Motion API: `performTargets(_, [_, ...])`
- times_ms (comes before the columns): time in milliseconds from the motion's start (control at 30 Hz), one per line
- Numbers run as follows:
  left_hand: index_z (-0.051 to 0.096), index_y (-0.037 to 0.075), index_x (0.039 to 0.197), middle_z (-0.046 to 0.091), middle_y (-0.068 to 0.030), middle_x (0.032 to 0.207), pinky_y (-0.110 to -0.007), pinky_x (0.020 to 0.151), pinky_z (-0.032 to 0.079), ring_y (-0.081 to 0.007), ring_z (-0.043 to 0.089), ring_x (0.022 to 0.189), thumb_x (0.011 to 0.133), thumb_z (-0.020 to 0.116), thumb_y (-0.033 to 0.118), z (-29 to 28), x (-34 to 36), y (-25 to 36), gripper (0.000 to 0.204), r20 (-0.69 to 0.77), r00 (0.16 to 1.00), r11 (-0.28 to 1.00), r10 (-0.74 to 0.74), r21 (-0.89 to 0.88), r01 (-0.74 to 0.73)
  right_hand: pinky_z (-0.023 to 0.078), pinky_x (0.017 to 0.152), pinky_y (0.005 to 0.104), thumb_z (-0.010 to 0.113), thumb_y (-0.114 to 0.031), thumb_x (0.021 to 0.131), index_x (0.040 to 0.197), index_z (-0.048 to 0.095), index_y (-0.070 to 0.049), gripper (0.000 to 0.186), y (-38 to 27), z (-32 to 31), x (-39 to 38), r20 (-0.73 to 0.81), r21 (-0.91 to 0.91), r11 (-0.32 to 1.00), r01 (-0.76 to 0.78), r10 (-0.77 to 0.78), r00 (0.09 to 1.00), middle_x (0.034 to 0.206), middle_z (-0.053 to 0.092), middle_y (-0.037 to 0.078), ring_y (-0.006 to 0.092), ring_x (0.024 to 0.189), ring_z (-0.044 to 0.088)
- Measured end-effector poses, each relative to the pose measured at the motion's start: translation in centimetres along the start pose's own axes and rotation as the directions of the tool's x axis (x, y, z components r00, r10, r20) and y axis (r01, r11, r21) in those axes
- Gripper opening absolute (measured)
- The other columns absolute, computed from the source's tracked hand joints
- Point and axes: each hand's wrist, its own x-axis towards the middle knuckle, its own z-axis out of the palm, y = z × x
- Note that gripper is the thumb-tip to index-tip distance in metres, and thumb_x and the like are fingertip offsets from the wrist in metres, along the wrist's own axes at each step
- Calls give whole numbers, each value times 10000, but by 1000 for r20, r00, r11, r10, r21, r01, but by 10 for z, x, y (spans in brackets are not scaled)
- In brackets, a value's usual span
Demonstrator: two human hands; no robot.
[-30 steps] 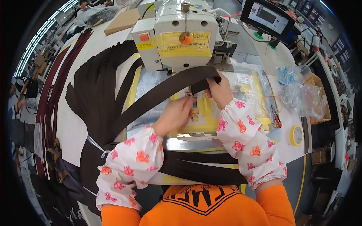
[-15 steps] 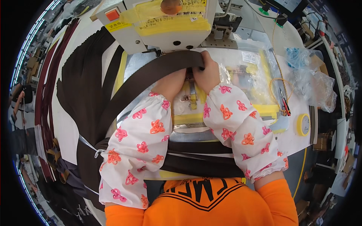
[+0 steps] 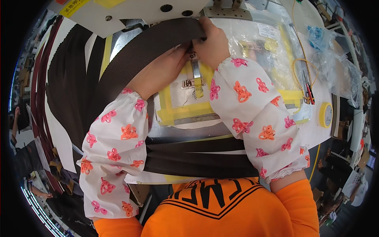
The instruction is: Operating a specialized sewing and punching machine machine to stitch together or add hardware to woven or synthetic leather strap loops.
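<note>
The dark strap (image 3: 150, 41) arched above my left hand (image 3: 160, 73) to my right hand (image 3: 212, 42), which was clamped on its bend near the white machine (image 3: 132, 14). My left fingertips were hidden, so I couldn't tell their grip. Farther right, a yellow tape roll (image 3: 326, 115) lay on the surface (image 3: 321, 87).

Num. on label (image 3: 187, 83); txt: shirt (image 3: 221, 226), sticker (image 3: 73, 6)
</note>
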Motion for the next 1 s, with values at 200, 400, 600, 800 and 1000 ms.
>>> performTargets(200, [559, 75, 1120, 566, -116, 1133, -397, 743, 501, -315, 583, 934, 848, 577, 197, -8, 2, -1, 299, 56, 997, 995, 51, 86, -56, 486, 647, 428, 602, -95, 710, 973, 554, -47, 271, 1, -4, 1, 28, 68, 998, -19, 17, 999, 766, 624, 210, 400, 768, 607])
performTargets(400, [535, 90, 1126, 586, -115, 1088, -400, 721, 499, -327, 588, 916, 845, 587, 282, -15, -1, -4, 344, 169, 986, 999, 4, 35, -10, 500, 621, 435, 634, -131, 703, 930, 566, -70, 245, 3, -5, -3, -36, 114, 993, 17, -13, 999, 722, 642, 161, 383, 707, 617])
performTargets(600, [510, 71, 1100, 593, -150, 1032, -409, 711, 484, -350, 581, 912, 872, 555, 327, -18, 5, -5, 346, 326, 941, 985, -94, -107, 135, 502, 673, 380, 617, -101, 748, 1048, 570, -14, 315, 0, -24, -11, 186, 319, 941, -111, 52, 981, 860, 643, 175, 347, 761, 621])
performTargets(800, [507, 60, 1057, 598, -171, 907, -413, 702, 472, -366, 586, 845, 884, 543, 300, -11, 1, -10, 298, 223, 973, 969, 55, -247, 2, 462, 807, 362, 572, -30, 801, 1177, 534, 21, 381, 4, -48, -29, 343, 302, 951, 62, -169, 924, 1038, 592, 209, 336, 916, 566])
performTargets(1000, [529, 63, 1014, 602, -179, 819, -397, 631, 468, -342, 604, 756, 887, 551, 264, -22, -3, -7, 239, 127, 987, 990, 93, -114, -79, 447, 846, 358, 528, 28, 767, 1181, 540, 25, 414, 2, -38, -30, 280, 274, 925, 263, -338, 899, 1197, 549, 196, 320, 939, 540])
